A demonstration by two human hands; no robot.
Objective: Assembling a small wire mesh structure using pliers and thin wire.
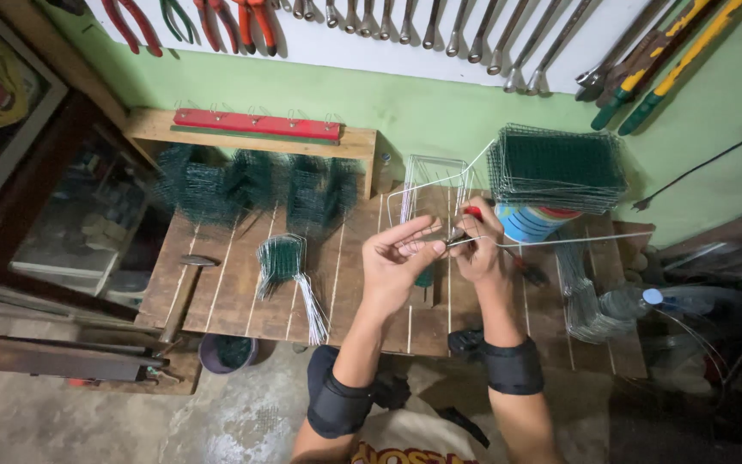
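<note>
- The wooden slat surface (242,292) fills the middle of the view, under a green wall and a white board of hanging spanners (440,26) and red-handled pliers (242,21).
- A stack of green mesh panels (560,167) sits far right on a blue tub (530,222).
- Folded mesh pieces (242,185) stand in a row at far left.
- A hammer (184,288) lies at the near left edge.
- A wire bundle (289,275) lies left of the hands.
- The left hand (401,258) pinches a bent white wire (440,185) between thumb and fingertips, above the middle of the surface.
- The right hand (478,245) is closed around a red-handled tool (471,212), its tip touching the wire just beside the left hand.
</note>
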